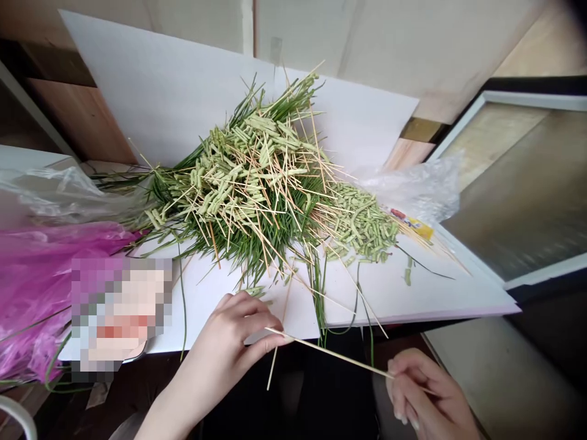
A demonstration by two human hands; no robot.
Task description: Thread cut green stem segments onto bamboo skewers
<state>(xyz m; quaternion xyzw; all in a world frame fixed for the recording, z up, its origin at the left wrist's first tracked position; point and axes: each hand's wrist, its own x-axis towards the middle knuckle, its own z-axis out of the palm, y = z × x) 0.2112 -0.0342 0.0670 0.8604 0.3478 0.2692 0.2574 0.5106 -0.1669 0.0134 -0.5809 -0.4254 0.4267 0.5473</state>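
Note:
My right hand grips the lower end of a thin bamboo skewer in front of the table edge. The skewer slants up to the left, bare along its visible length. My left hand has thumb and index finger pinched together at its far end, with the tip showing just past them. The other left fingers curl over the paper, beside a few cut green bean pieces. Behind lies a heap of skewered green beans, resting on long green garlic chives.
Loose cut beans are piled to the right on the white paper. Clear plastic bags lie at both sides, and a pink bag at left. A phone with a blurred screen lies near the front edge. Several skewers overhang the edge.

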